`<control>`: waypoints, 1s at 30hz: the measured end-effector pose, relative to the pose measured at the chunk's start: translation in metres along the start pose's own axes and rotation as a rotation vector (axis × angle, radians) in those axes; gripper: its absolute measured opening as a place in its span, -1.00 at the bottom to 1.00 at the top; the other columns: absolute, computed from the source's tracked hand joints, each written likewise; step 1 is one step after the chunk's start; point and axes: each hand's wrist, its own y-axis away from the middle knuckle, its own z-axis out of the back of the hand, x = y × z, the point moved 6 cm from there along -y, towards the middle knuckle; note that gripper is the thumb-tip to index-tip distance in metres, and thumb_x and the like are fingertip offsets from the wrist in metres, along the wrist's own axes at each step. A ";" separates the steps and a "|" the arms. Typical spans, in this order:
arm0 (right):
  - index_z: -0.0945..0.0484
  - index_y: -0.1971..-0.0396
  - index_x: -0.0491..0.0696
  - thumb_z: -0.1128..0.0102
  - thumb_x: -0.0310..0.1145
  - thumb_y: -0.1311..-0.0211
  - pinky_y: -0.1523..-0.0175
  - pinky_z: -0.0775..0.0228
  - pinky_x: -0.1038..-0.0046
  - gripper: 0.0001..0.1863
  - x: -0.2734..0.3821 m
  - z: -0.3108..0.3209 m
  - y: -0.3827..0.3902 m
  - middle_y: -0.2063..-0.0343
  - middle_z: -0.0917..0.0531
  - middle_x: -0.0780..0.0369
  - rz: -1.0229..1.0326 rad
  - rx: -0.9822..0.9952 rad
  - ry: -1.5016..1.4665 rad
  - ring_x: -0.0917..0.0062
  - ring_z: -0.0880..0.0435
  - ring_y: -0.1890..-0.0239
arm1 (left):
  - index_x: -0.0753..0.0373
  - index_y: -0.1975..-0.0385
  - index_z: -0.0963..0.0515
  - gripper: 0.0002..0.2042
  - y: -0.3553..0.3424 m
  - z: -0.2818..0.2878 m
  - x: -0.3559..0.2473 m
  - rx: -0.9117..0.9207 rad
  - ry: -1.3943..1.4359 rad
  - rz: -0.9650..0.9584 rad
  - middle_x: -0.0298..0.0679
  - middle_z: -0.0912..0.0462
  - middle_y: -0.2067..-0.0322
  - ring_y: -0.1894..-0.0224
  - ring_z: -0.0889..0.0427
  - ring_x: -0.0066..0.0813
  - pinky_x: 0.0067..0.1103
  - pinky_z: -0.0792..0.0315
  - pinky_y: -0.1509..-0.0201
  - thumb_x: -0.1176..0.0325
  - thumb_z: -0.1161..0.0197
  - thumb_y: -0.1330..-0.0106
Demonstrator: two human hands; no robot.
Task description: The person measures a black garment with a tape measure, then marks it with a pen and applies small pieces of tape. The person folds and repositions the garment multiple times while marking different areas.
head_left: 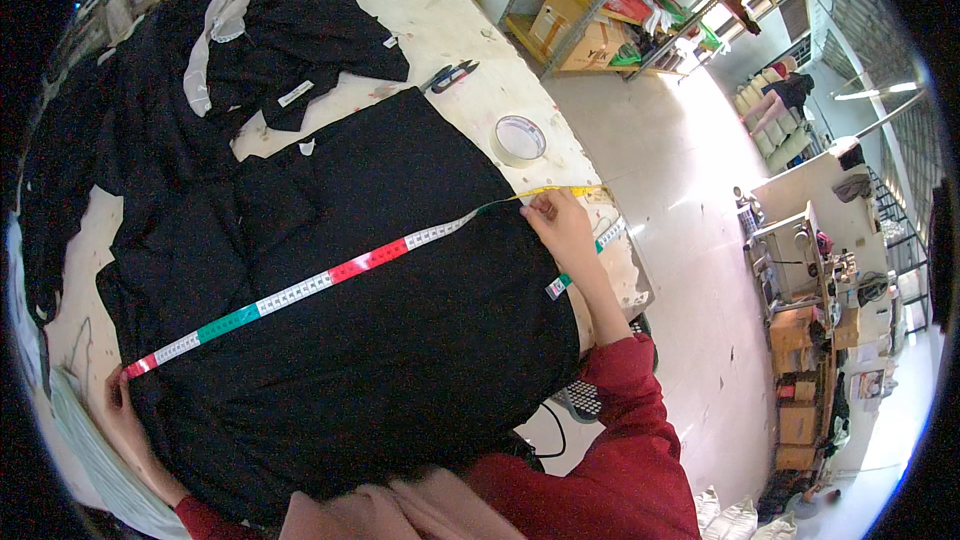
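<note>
i had the measuring tape (pixel 368 260) stretched slantwise across a black garment (pixel 380 350), which lay spread on the pale table (pixel 420 0). its red end met the garment's near-left edge, where the left hand (pixel 125 415) was; those fingers sat bunched in shade at the tape, and i could not tell whether they pinched it or only pressed it down. the right hand (pixel 560 220) was clearer: thumb and fingertips were drawn narrow, holding the tape at the garment's opposite edge, though they covered the exact spot of contact. past them a yellow stretch ran on toward the table's border. another green-and-white length showed on both sides of the right forearm, its middle hidden from me beneath it; i could not trace how it joined the rest. the tape's markings were too fine for me to read.

the garment's folds toward the left merged with other dark cloth, so i could not find its boundary there. beyond lay a heap of black clothing (pixel 330 30), its far side lost in the dark lens rim. a roll of adhesive tape (pixel 515 158) stood apart from the hands, near small snips (pixel 455 76). a pinkish cloth (pixel 400 510) was cut off by the lower edge.
</note>
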 end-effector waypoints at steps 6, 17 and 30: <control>-0.48 0.42 -0.15 -0.21 -0.40 -0.19 0.14 -0.33 0.21 -0.86 -0.001 -0.021 0.005 0.39 -0.54 0.09 0.118 -0.148 0.303 0.20 -0.52 0.27 | 0.44 -0.02 -0.51 -0.66 -0.005 0.004 0.012 -0.016 0.059 -0.020 -0.16 -0.61 0.06 -0.03 -0.51 -0.41 -0.53 -0.27 -0.25 0.28 -0.10 -0.44; -0.45 0.15 0.02 -0.35 -0.31 -0.07 -0.10 -0.09 0.20 -0.65 0.007 0.000 -0.004 0.06 -0.44 0.19 0.139 -0.216 0.256 0.27 -0.42 -0.05 | 0.42 0.04 -0.56 -0.69 -0.002 0.008 0.018 -0.020 0.135 0.030 -0.17 -0.63 0.10 0.02 -0.53 -0.44 -0.55 -0.31 -0.20 0.29 -0.17 -0.40; -0.66 0.23 0.09 -0.36 -0.25 -0.09 -0.18 -0.18 0.34 -0.78 0.014 0.004 -0.041 0.20 -0.64 0.34 0.477 0.343 0.020 0.44 -0.51 0.00 | 0.42 0.05 -0.56 -0.69 -0.006 0.009 0.030 -0.014 0.132 -0.015 -0.17 -0.63 0.12 0.03 -0.54 -0.44 -0.55 -0.32 -0.18 0.28 -0.15 -0.41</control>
